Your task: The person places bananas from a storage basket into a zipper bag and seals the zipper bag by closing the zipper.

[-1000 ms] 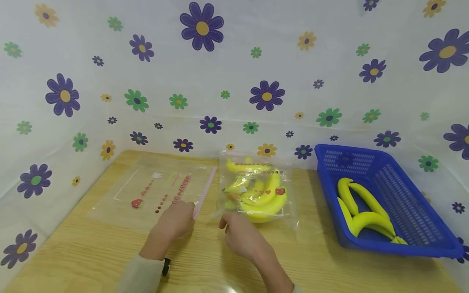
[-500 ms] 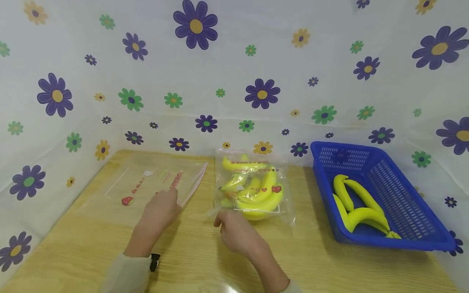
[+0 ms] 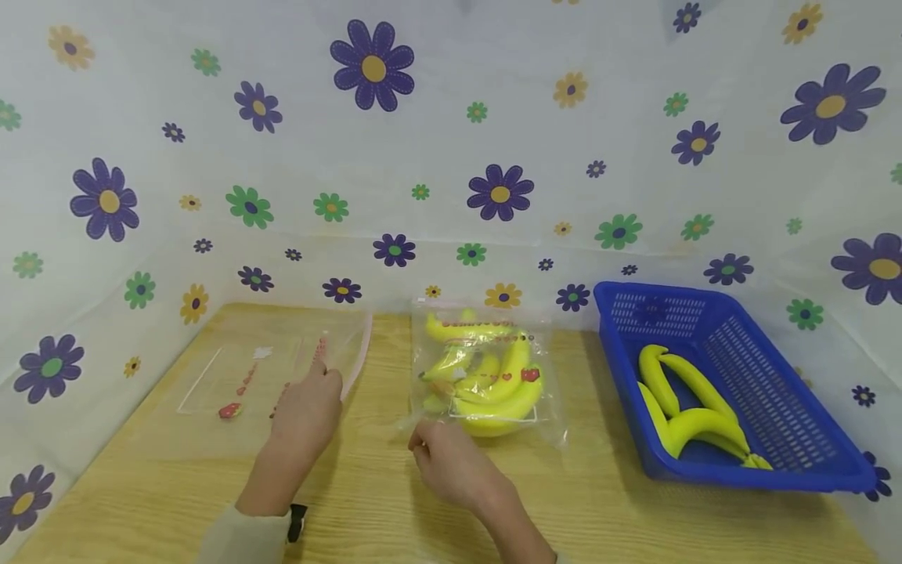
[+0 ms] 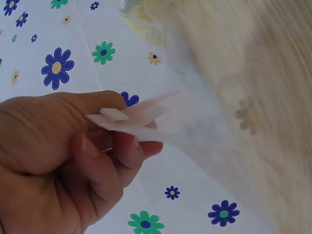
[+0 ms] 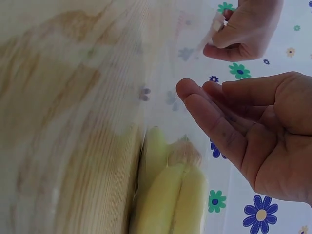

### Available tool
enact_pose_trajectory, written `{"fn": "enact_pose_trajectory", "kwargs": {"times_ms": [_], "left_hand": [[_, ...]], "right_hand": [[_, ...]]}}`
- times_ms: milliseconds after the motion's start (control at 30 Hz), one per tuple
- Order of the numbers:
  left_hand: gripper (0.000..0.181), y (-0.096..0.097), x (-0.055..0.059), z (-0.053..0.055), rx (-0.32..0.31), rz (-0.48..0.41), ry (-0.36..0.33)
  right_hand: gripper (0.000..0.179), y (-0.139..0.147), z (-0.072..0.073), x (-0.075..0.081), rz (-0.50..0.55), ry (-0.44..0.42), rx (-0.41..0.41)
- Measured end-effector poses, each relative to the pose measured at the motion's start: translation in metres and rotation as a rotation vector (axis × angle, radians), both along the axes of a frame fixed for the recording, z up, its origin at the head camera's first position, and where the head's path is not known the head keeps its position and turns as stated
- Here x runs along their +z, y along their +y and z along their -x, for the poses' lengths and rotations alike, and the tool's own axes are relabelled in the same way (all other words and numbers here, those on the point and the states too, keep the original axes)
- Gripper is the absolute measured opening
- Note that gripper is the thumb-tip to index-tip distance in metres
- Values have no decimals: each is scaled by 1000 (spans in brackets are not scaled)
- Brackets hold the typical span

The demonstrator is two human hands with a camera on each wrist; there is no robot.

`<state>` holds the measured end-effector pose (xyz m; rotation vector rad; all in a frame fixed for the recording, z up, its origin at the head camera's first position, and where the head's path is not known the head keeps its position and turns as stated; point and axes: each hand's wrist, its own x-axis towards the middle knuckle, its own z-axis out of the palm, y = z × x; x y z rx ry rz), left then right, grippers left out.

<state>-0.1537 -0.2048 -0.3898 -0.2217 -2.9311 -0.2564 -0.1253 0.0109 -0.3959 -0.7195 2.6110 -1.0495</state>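
A clear zip bag point(image 3: 189, 368) with red strawberry prints lies on the left of the wooden table. My left hand point(image 3: 308, 411) pinches its pink-edged opening between thumb and fingers. In the left wrist view the white zip slider point(image 4: 114, 114) shows at the pinch, and the two edges stand slightly apart. My right hand point(image 3: 454, 466) holds nothing, its fingers loosely bent, just in front of a second zip bag point(image 3: 559, 423). That bag is filled with yellow bananas point(image 3: 496, 403) and lies flat. From the right wrist camera, the bagged bananas point(image 5: 175, 200) appear beside the right hand point(image 5: 258, 131).
To the right stands a blue plastic basket point(image 3: 810, 479) with several bananas point(image 3: 705, 423) inside. A white flower-print sheet point(image 3: 437, 141) rises behind the table point(image 3: 380, 501) and along both sides.
My left hand has shifted left and drawn the bag's opening along, so its pink edge now curves. The right hand stays nearly in place beside the filled bag.
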Motion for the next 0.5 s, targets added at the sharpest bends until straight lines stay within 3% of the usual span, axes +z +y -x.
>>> {"fn": "enact_pose_trajectory", "kwargs": {"times_ms": [133, 300, 500], "left_hand": [[8, 5, 2, -3, 14, -57, 72], [9, 16, 8, -7, 17, -105, 115], [9, 23, 13, -12, 17, -97, 120]], "right_hand": [[17, 0, 0, -1, 19, -14, 0], [18, 4, 2, 1, 42, -70, 9], [20, 9, 5, 1, 39, -111, 0]]}}
